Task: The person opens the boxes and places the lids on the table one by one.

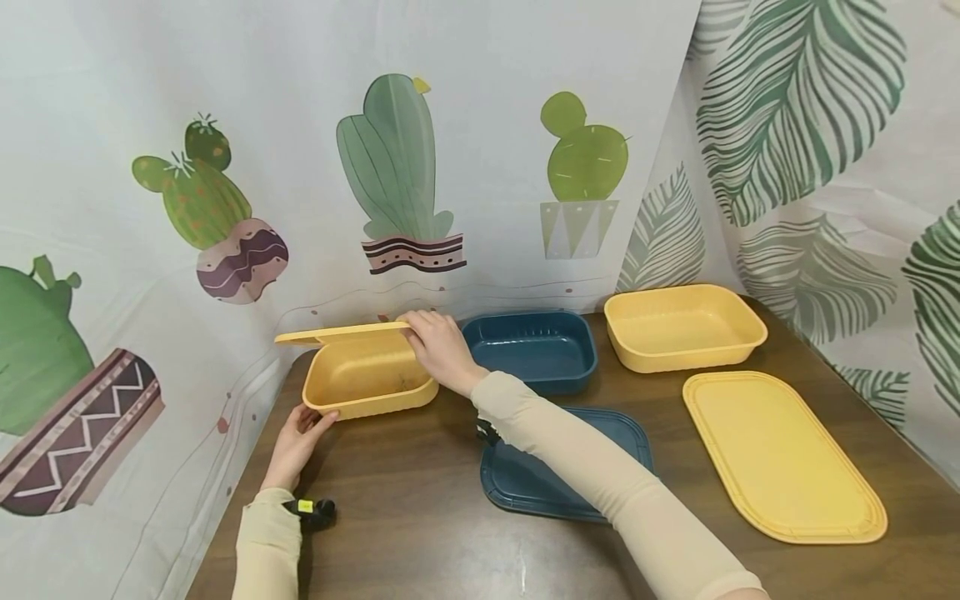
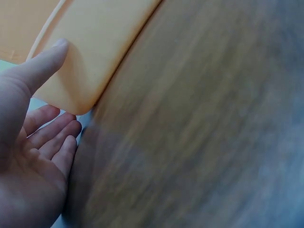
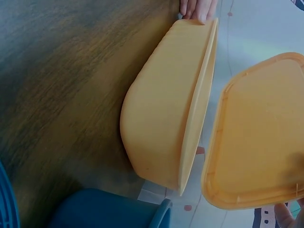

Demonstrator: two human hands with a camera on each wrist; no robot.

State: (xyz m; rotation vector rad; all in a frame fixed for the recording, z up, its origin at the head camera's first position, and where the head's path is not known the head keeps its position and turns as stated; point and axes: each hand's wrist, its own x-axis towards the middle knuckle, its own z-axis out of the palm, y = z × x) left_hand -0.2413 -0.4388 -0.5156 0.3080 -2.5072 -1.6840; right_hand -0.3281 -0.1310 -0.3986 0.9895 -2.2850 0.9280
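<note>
A yellow rectangular container [image 1: 375,407] stands at the table's left end. At its front left corner, my left hand [image 1: 292,447] grips it: the thumb [image 2: 47,64] lies against the wall, with the other fingers round the corner. My right hand [image 1: 444,350] holds a yellow lid [image 1: 341,334] by its right end, fingers on top. The lid is raised and tilted above the container, its underside facing the right wrist view. Only the tips of the right fingers [image 3: 285,216] show at that view's lower edge.
Right of the container stands a dark blue container [image 1: 532,383], with a blue lid [image 1: 562,479] in front, partly under my right sleeve. Farther right are a second yellow container [image 1: 686,358] and its flat yellow lid [image 1: 787,458]. A patterned curtain [image 1: 495,167] hangs behind the table [image 1: 420,517].
</note>
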